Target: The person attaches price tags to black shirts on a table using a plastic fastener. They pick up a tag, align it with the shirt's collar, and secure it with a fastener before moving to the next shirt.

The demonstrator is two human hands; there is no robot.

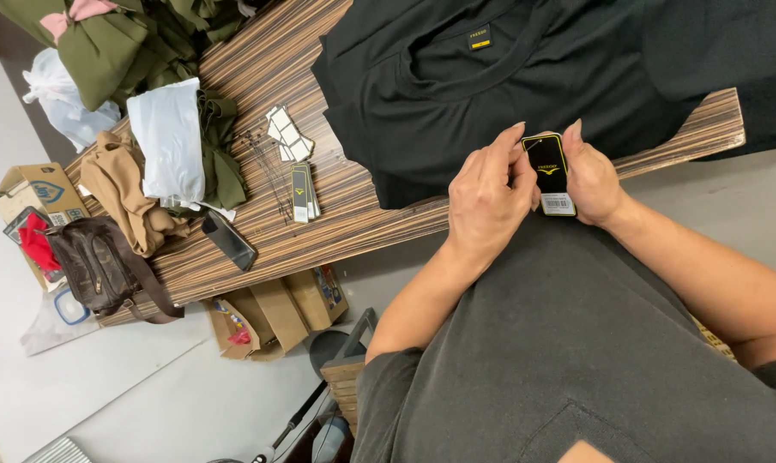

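A small black hang tag [550,171] with a yellow emblem and a white barcode strip sits between both hands, just off the table's near edge. My left hand [484,201] pinches its left side with fingers curled. My right hand [592,178] holds its right edge with the thumb up. Beyond the hands a black t-shirt [456,94] lies flat on the striped wooden table [353,214], neck label facing up.
A stack of black tags [301,193], small white tags [286,135] and thin string loops [268,167] lie mid-table. A dark phone [229,240], a brown bag [100,266], folded tan, white and olive garments sit left. Cardboard boxes [276,313] stand on the floor.
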